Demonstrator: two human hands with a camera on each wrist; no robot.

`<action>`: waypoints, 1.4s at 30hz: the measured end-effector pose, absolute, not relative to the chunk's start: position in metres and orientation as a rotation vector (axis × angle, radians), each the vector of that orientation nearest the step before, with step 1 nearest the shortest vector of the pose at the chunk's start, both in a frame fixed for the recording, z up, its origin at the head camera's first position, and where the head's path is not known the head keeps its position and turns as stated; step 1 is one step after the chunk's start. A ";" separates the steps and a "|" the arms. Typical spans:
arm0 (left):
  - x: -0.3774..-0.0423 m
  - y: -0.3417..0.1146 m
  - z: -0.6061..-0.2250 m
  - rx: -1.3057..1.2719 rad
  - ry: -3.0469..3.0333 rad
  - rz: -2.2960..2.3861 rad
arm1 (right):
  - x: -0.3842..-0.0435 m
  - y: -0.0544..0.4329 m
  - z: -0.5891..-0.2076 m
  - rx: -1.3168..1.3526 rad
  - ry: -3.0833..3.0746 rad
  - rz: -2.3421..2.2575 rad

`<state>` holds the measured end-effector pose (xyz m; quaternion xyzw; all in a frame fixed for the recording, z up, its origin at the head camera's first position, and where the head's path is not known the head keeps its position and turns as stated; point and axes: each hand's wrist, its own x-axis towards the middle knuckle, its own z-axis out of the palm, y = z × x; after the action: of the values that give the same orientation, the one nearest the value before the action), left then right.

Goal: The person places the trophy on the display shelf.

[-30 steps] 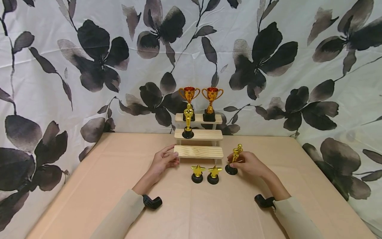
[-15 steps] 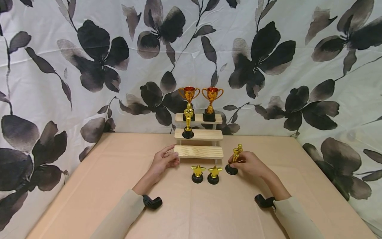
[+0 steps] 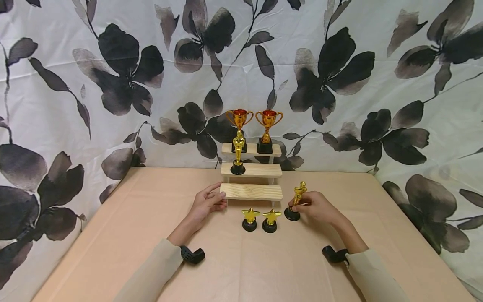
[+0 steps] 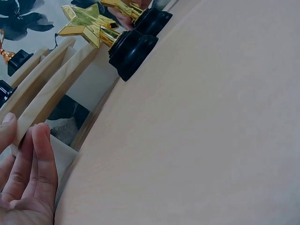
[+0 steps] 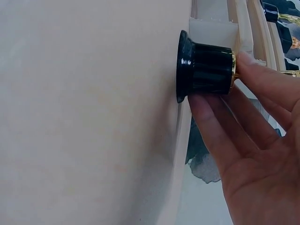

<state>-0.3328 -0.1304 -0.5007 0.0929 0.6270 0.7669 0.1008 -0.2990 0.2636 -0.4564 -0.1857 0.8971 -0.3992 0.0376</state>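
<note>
My left hand (image 3: 205, 203) pinches the left end of the lowest board of a three-tier wooden display stand (image 3: 250, 191), thumb on top and fingers beneath in the left wrist view. To the right of the stand, my right hand (image 3: 315, 205) holds a gold statuette trophy (image 3: 299, 193) low on its figure, with fingers against the black base (image 5: 211, 68). The statuette leans slightly; whether its base touches the table I cannot tell. Two gold star trophies (image 3: 250, 218) stand side by side in front of the stand.
A matching gold statuette (image 3: 238, 147) stands at the left of the middle board. Two cup trophies (image 3: 268, 126) with black bases occupy the top board. Behind the peach-coloured table (image 3: 241, 268) hangs a white floral cloth (image 3: 241, 84).
</note>
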 end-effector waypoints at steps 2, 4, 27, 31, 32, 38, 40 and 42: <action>-0.333 -0.130 -0.501 0.274 1.855 2.266 | -0.300 0.263 -0.456 -0.570 2.752 -1.224; -0.334 -0.129 -0.501 0.276 1.857 2.263 | -0.301 0.263 -0.456 -0.565 2.754 -1.219; -0.337 -0.126 -0.501 0.275 1.860 2.277 | -0.308 0.268 -0.441 -0.571 2.803 -1.190; -0.338 -0.125 -0.501 0.271 1.870 2.278 | -0.309 0.266 -0.439 -0.592 2.814 -1.195; -0.338 -0.126 -0.501 0.269 1.870 2.279 | -0.309 0.266 -0.439 -0.592 2.817 -1.197; -0.339 -0.126 -0.502 0.276 1.863 2.276 | -0.307 0.265 -0.436 -0.596 2.817 -1.197; -0.339 -0.126 -0.502 0.280 1.859 2.277 | -0.307 0.266 -0.435 -0.607 2.813 -1.200; -0.338 -0.126 -0.502 0.282 1.857 2.279 | -0.306 0.266 -0.434 -0.611 2.814 -1.201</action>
<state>-0.3383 -0.1259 -0.5019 0.0949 0.6259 0.7683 0.0941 -0.3061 0.2657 -0.4337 -0.1958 0.9019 -0.3849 0.0110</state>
